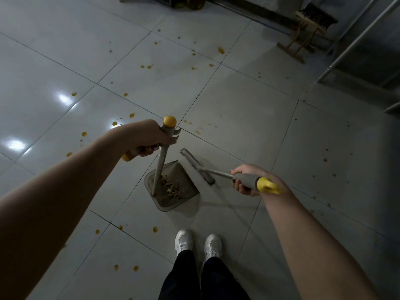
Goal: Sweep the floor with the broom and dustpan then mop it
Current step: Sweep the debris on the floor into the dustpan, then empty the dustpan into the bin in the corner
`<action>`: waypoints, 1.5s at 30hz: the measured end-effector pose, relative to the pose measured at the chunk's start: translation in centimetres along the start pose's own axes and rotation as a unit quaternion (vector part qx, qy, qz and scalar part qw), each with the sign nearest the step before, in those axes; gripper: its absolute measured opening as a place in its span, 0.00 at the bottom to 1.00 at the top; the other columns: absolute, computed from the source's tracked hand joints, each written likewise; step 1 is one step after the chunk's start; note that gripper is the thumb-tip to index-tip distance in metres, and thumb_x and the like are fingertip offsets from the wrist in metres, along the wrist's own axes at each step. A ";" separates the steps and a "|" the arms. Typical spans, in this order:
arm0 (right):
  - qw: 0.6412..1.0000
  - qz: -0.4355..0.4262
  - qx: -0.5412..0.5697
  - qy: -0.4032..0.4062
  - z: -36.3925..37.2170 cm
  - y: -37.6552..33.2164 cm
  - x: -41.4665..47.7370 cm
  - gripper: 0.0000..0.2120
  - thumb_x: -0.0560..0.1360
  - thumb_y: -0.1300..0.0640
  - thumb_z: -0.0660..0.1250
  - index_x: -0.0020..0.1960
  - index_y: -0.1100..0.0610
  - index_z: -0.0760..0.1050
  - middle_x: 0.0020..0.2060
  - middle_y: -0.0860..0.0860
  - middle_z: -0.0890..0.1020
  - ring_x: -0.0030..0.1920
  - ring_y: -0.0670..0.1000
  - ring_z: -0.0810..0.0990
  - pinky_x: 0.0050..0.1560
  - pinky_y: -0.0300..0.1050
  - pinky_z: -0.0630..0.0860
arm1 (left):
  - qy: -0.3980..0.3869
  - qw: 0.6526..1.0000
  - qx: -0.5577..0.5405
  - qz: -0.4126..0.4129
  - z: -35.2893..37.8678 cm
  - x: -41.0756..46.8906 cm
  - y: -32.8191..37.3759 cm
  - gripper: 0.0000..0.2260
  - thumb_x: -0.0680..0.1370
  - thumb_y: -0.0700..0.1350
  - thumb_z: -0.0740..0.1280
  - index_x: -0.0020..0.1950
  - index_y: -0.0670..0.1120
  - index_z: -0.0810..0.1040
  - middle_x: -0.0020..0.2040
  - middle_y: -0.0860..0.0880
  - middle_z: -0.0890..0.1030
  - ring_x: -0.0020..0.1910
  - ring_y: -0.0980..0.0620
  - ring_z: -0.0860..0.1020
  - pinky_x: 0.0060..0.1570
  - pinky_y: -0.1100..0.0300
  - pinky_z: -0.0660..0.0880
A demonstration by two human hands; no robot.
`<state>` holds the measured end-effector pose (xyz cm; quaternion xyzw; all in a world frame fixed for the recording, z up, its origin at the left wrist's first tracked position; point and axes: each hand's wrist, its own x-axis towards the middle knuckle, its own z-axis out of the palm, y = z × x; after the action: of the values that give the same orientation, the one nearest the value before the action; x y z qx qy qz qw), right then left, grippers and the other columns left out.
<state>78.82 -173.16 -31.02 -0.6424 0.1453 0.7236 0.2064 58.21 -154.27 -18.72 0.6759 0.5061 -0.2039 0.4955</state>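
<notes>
A grey dustpan (184,198) stands on the tiled floor (249,118) in front of my feet, with brown debris (171,188) piled inside it. My left hand (151,137) grips the top of its long grey handle (161,163), which ends in a yellow cap. A small grey broom (198,166) touches the floor at the dustpan's right edge. My right hand (244,180) grips the broom's grey and yellow handle. Orange stains (221,50) dot many tiles.
A wooden-framed brush (307,24) leans near the wall at the back right. Metal rack legs (355,53) stand at the right edge. A dark container (188,2) sits at the top middle. My white shoes (198,243) are just behind the dustpan.
</notes>
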 end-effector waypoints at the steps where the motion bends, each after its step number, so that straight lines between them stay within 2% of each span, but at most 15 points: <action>1: 1.000 -0.008 0.018 -0.004 0.1 0.0 -0.3 0.32 0.80 0.51 0.56 0.20 0.64 0.71 0.18 0.51 0.71 0.14 0.45 0.70 0.14 0.31 0.67 | 0.003 1.000 0.001 0.000 0.0 -0.2 -0.2 0.14 0.75 0.48 0.67 0.50 0.37 0.77 0.28 0.48 0.69 0.23 0.55 0.65 0.19 0.67 0.65; 3: 0.997 -0.028 0.070 -0.006 0.0 0.0 -1.0 0.26 0.80 0.53 0.57 0.27 0.65 0.72 0.20 0.53 0.73 0.15 0.46 0.72 0.15 0.32 0.68 | 0.009 1.000 0.003 -0.004 0.2 -0.7 -0.6 0.14 0.75 0.48 0.67 0.49 0.36 0.77 0.28 0.48 0.69 0.22 0.54 0.65 0.19 0.66 0.65; 5: 0.992 -0.060 0.114 -0.009 -0.2 0.0 -1.7 0.15 0.79 0.56 0.58 0.37 0.63 0.69 0.23 0.55 0.74 0.17 0.47 0.74 0.16 0.33 0.70 | 0.009 1.000 0.001 -0.013 0.4 -1.2 -1.1 0.12 0.75 0.48 0.68 0.45 0.38 0.76 0.26 0.48 0.70 0.21 0.55 0.65 0.19 0.66 0.64; 6: 0.989 -0.068 0.130 -0.022 -0.4 0.1 -1.9 0.12 0.78 0.57 0.58 0.39 0.63 0.68 0.24 0.55 0.75 0.18 0.48 0.75 0.17 0.34 0.71 | 0.007 1.000 -0.001 -0.016 0.4 -1.4 -1.4 0.12 0.75 0.47 0.68 0.42 0.39 0.76 0.25 0.49 0.70 0.21 0.55 0.65 0.19 0.66 0.64; 11: 0.971 -0.075 0.196 -0.117 -0.9 0.8 -3.8 0.05 0.69 0.63 0.65 0.36 0.65 0.71 0.26 0.57 0.76 0.21 0.51 0.78 0.20 0.38 0.75 | 0.011 1.000 0.011 -0.006 -0.5 -3.7 -1.4 0.13 0.73 0.48 0.71 0.35 0.41 0.75 0.21 0.51 0.70 0.18 0.56 0.65 0.17 0.66 0.63; 18: 0.958 -0.096 0.245 -0.114 -2.3 2.5 -6.4 0.15 0.78 0.61 0.57 0.34 0.65 0.71 0.25 0.59 0.75 0.19 0.52 0.77 0.18 0.39 0.75 | 0.042 0.998 0.022 0.030 -1.3 -8.3 1.4 0.13 0.73 0.47 0.70 0.35 0.40 0.75 0.18 0.53 0.69 0.16 0.58 0.64 0.16 0.67 0.63; 22: 0.960 -0.118 0.232 -0.102 -3.7 4.1 -9.1 0.14 0.80 0.60 0.56 0.37 0.63 0.69 0.23 0.58 0.74 0.17 0.50 0.75 0.16 0.37 0.73 | 0.036 0.999 0.018 0.035 -0.7 -10.4 3.1 0.13 0.73 0.48 0.70 0.36 0.40 0.74 0.20 0.52 0.67 0.18 0.57 0.63 0.17 0.67 0.61; 27: 0.959 -0.167 0.219 -0.067 -6.3 5.8 -11.7 0.15 0.81 0.61 0.52 0.44 0.66 0.73 0.20 0.56 0.73 0.17 0.48 0.74 0.16 0.36 0.73 | 0.023 0.997 0.050 0.050 0.9 -11.7 6.0 0.15 0.73 0.49 0.70 0.32 0.41 0.73 0.20 0.51 0.67 0.18 0.56 0.64 0.18 0.67 0.62; 39: 0.921 -0.211 0.326 -0.023 -14.0 13.4 -17.0 0.19 0.79 0.59 0.52 0.32 0.63 0.69 0.20 0.56 0.71 0.15 0.49 0.73 0.13 0.35 0.70 | -0.040 0.969 0.179 0.163 8.4 -13.5 16.4 0.17 0.74 0.49 0.69 0.30 0.42 0.70 0.20 0.51 0.67 0.18 0.56 0.64 0.19 0.65 0.63; 45: 0.895 -0.262 0.355 0.061 -15.6 16.7 -19.6 0.18 0.78 0.57 0.54 0.32 0.61 0.70 0.20 0.56 0.72 0.15 0.48 0.71 0.14 0.33 0.70 | -0.095 0.933 0.260 0.229 11.6 -13.8 21.2 0.18 0.74 0.50 0.69 0.29 0.43 0.69 0.20 0.51 0.66 0.19 0.55 0.63 0.22 0.66 0.62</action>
<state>86.01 -197.28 -14.64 -0.5840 0.2309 0.5033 0.5936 74.04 -171.03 -3.07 0.8558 0.2175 -0.2728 0.3819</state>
